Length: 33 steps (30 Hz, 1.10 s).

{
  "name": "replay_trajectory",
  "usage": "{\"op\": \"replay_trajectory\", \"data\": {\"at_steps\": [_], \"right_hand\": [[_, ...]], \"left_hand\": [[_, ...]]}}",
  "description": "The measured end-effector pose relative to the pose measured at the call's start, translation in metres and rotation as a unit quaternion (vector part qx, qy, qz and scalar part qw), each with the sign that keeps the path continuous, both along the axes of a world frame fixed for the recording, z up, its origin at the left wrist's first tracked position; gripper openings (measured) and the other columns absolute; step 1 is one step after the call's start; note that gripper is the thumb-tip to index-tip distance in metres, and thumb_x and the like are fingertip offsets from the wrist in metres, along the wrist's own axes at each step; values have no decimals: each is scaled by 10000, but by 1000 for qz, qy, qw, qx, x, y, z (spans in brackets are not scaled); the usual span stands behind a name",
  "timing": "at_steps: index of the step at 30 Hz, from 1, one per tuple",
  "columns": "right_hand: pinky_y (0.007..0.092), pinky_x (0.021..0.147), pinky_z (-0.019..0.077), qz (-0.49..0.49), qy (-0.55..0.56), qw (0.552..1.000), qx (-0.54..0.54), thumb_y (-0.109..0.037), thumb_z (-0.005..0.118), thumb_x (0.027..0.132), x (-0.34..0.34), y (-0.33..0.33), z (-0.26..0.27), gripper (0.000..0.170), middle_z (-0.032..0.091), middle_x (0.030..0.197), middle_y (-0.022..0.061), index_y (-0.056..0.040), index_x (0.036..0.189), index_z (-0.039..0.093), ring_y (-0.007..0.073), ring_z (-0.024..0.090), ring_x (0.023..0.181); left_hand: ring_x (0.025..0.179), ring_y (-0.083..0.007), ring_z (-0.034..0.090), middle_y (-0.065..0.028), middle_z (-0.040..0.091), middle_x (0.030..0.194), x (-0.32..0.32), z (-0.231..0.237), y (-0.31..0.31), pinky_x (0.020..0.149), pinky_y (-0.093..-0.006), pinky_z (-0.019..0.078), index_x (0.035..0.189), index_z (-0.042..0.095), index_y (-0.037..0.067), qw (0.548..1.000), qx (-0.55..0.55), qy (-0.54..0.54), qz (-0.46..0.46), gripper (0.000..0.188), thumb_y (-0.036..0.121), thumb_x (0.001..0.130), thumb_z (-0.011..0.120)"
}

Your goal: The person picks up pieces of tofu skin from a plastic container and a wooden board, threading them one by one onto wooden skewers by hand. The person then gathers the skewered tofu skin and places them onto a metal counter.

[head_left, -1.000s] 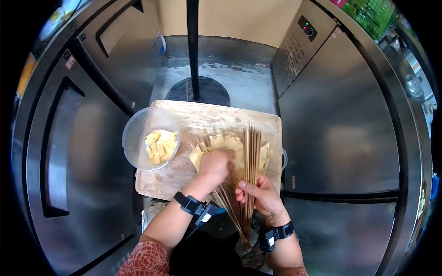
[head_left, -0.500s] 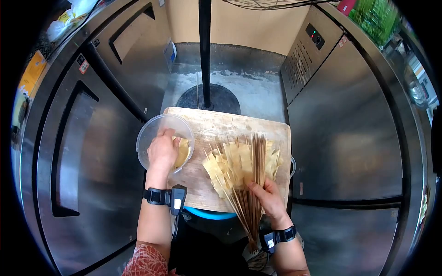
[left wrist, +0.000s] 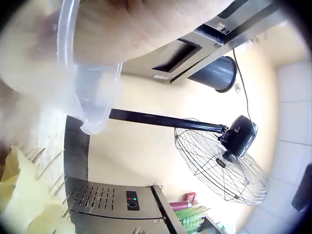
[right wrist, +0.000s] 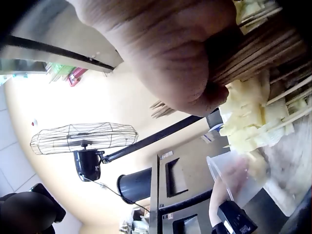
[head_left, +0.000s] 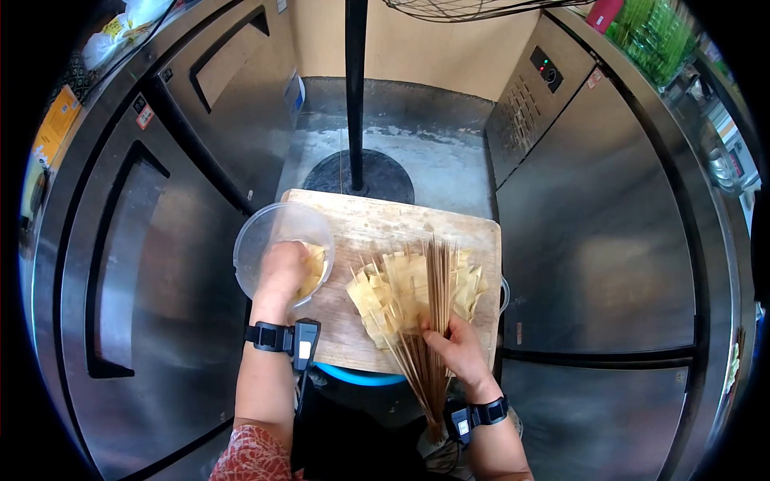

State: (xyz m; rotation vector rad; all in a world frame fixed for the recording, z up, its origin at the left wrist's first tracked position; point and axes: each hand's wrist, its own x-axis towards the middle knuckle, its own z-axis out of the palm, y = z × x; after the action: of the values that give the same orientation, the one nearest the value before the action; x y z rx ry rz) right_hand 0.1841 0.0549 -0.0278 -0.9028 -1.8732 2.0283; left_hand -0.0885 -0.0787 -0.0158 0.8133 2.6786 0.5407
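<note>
In the head view, the left hand (head_left: 282,268) reaches inside a clear round tub (head_left: 250,234) at the board's left; its fingertips are hidden beside yellow folded pieces (head_left: 316,264). That hand (left wrist: 146,29) fills the top of the left wrist view, over the tub's wall (left wrist: 97,92). The right hand (head_left: 465,349) grips a thick bundle of thin brown skewers (head_left: 439,280), held upright over the board. Flat yellow pieces (head_left: 370,298) threaded on skewers fan out beneath and beside the bundle. The right wrist view shows the right hand (right wrist: 165,53) curled round the skewers (right wrist: 263,51).
A wooden board (head_left: 361,210) lies under the work, with a blue rim (head_left: 361,374) below its near edge. The black pole (head_left: 354,104) of a wire-caged fan (left wrist: 219,163) stands behind. Steel cabinets (head_left: 593,240) flank both sides.
The left hand has moved from the yellow pieces on the board leftward into the tub. The right hand still holds the skewer bundle. The head view has shifted slightly.
</note>
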Motion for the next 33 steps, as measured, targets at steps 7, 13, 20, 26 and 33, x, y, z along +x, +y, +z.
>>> {"op": "replay_trajectory", "data": {"at_steps": [7, 13, 20, 26, 33], "right_hand": [[228, 743, 451, -30, -12, 998, 58, 12, 609, 807, -1, 1, -6, 216, 596, 884, -1, -6, 1019, 567, 77, 536, 815], [250, 751, 486, -51, 11, 999, -14, 0, 659, 789, -3, 1, -1, 246, 650, 928, 55, 3, 1027, 595, 107, 591, 829], [237, 752, 493, -36, 31, 996, -71, 20, 640, 805, -5, 0, -4, 214, 651, 944, 49, 0, 1015, 610, 97, 597, 834], [237, 746, 499, -52, 53, 989, -126, -15, 625, 834, -9, -3, 6, 178, 662, 928, 56, 7, 1010, 615, 101, 613, 804], [204, 668, 472, -83, 63, 986, -127, -82, 657, 838, -6, -5, 4, 176, 642, 876, 8, -4, 991, 619, 60, 577, 740]], "left_hand": [[894, -330, 616, -192, 639, 917, -8, -7, -2, 780, -392, 482, 856, 654, 26, 998, -2, 17, 54, 127, 69, 740, 624], [710, -183, 615, -88, 631, 779, -9, 5, 4, 660, -296, 470, 838, 610, 35, 964, 245, -74, 68, 90, 92, 776, 646], [709, -77, 562, -35, 613, 828, 4, 14, 21, 641, -204, 444, 864, 527, 58, 758, 554, -341, 41, 44, 24, 861, 556], [808, -115, 603, -64, 624, 944, 34, 17, 36, 743, -242, 497, 947, 535, 60, 563, 600, -568, -28, 98, 12, 864, 553], [833, -120, 597, -20, 611, 937, 73, 18, 62, 781, -265, 482, 1025, 546, 72, 506, 543, -669, 43, 186, 41, 851, 605]]}}
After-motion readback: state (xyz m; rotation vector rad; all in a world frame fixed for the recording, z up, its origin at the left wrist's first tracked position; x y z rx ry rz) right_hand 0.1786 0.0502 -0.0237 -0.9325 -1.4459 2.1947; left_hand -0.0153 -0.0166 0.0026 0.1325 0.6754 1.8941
